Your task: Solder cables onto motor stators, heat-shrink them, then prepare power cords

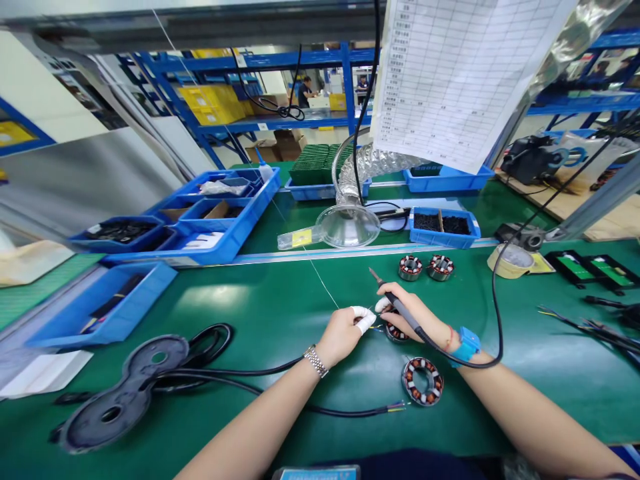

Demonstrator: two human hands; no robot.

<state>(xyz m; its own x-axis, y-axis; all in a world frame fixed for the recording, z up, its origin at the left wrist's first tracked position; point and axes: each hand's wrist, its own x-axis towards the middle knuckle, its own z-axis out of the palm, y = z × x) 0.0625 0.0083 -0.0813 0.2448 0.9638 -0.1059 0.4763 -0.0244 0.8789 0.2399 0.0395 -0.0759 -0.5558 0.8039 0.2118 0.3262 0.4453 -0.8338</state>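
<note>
At the near edge of a green bench, a loose coil ring [423,381] lies flat, just beside the bared coloured ends of a black cable [350,412]. To the left, a grey two-ringed casing [105,413] rests with dark cable looped about it.

A little farther in, two bare forearms reach to the middle of the bench. The left hand [343,333], its fingertips wrapped in white, pinches a thin pale wire [320,278] that slants down from the upper left. The right hand [417,317] grips a soldering iron [403,312], its tip pointing up and away from the work; the same hand's fingertips meet at a second coil, the worked ring [397,332], which lies partly hidden beneath them (whether they hold it firmly, I cannot tell).

The step in hand looks like positioning fine leads at that ring, ready for soldering. The next move seems to call for steady leads and the hot tip turned down to the joint, clear of the fingers.

Beyond stand two more coils [441,267], then a clear fume funnel [349,227] and blue trays [440,238]. Farthest back are blue shelves [320,123].
</note>
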